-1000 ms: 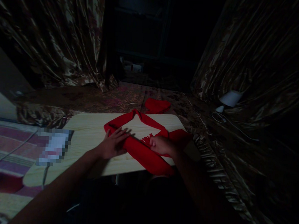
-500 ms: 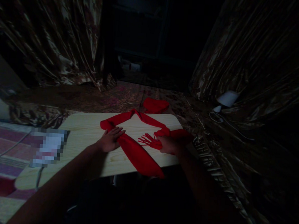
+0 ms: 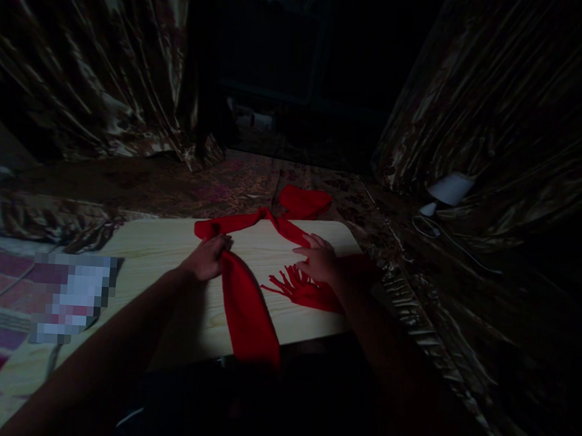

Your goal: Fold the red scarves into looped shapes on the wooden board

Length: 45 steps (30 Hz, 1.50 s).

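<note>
A red scarf (image 3: 248, 314) lies in a bent loop over a pale wooden tabletop (image 3: 175, 332). One flat end hangs past the near edge, and a fringed end (image 3: 311, 293) rests on the right. At the left bend, my left hand (image 3: 208, 258) is closed round the scarf. My right hand (image 3: 320, 260) lies over the scarf's right side above the fringe, its fingers stretched out and apart. Part of the scarf beyond my right wrist is hidden or lost in the dark.
Another red cloth piece (image 3: 304, 202) lies just past the table's far edge on a patterned cover. A small white lamp (image 3: 450, 189) with its cord stands at the right. Toward the left is a blurred-out flat item (image 3: 76, 297). Dark curtains (image 3: 132, 70) hang behind.
My left hand has gone from lying flat to gripping the scarf, whose hanging end swung left. My right hand let go of the fringed end and moved up, fingers spread.
</note>
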Tool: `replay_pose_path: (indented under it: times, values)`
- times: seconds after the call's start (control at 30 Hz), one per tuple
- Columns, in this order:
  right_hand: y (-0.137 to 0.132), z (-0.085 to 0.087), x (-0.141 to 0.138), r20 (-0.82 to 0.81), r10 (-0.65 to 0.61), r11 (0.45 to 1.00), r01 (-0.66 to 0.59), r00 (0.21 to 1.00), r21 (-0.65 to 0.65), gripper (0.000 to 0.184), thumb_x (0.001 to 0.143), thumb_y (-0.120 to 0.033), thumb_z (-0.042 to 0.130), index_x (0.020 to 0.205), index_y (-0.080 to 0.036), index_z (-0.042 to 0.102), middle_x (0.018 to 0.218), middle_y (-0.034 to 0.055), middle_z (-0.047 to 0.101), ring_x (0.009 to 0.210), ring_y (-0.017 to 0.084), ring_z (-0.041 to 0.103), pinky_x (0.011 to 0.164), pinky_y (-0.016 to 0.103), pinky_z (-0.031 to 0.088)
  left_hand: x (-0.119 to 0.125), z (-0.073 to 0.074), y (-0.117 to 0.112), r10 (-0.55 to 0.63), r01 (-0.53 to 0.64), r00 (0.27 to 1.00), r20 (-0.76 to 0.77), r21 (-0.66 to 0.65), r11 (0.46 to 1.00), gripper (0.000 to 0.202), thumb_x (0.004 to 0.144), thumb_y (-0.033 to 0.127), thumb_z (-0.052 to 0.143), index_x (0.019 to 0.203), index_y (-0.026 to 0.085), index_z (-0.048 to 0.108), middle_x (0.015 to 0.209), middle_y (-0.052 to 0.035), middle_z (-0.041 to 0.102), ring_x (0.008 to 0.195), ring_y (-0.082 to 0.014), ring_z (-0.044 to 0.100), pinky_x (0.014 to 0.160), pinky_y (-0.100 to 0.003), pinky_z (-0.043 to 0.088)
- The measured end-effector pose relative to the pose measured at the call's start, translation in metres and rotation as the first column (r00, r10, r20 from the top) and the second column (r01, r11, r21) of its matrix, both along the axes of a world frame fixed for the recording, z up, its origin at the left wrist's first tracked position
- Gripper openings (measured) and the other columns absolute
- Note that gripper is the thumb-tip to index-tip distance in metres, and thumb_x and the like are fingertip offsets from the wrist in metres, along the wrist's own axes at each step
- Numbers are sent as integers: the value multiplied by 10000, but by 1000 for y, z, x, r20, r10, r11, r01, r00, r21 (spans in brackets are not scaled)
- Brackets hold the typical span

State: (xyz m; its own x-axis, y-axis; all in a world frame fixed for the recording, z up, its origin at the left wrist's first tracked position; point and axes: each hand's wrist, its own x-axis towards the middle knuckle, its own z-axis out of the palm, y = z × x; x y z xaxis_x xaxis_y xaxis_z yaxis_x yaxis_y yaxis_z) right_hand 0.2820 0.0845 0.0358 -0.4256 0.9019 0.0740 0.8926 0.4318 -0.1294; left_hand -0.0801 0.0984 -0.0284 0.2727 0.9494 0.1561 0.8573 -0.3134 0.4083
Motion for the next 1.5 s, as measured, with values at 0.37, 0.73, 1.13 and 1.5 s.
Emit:
replay_pose_path:
  times: [0.37, 0.73, 1.13, 1.5]
  values:
    - [55, -15, -8, 110, -248, 965, 256, 962, -61, 518, 911, -416, 598, 1285, -61, 651, 1359, 227, 595, 1262, 295, 553, 1082, 330, 398, -12, -11, 23, -74, 74, 997, -9, 77, 994, 635, 803, 497, 549, 1316, 124, 543, 1445, -190, 521, 1359, -319, 471, 1162, -430, 368]
    - [98, -14, 58, -199, -808, 589, 757, 555, -281, 482, 870, -332, 582, 1230, -31, 691, 1114, 216, 725, 1086, 321, 679, 853, 344, 547, -17, -17, 21, 90, -63, 990, -107, 227, 972, 591, 889, 456, 437, 1408, 187, 523, 1653, -155, 259, 1535, -390, 149, 1155, -677, 230]
    - [60, -21, -41, -117, 94, 995, -89, 989, 45, 531, 876, -299, 606, 1390, -168, 600, 1545, 114, 470, 1444, 236, 378, 1201, 377, 272, -19, -10, 8, -153, 79, 975, 162, 389, 918, 534, 930, 395, 378, 1351, 163, 609, 1520, -136, 478, 1420, -302, 425, 1175, -465, 365]
    - [89, -39, -87, 57, 23, 966, -8, 998, -257, 745, 969, -707, 289, 1607, -327, 231, 1693, 26, 133, 1551, 282, 109, 1206, 612, 89, -4, -1, 4, 0, 31, 987, -161, 191, 981, 570, 932, 488, 451, 1456, 290, 553, 1589, -73, 409, 1485, -332, 330, 1170, -611, 255]
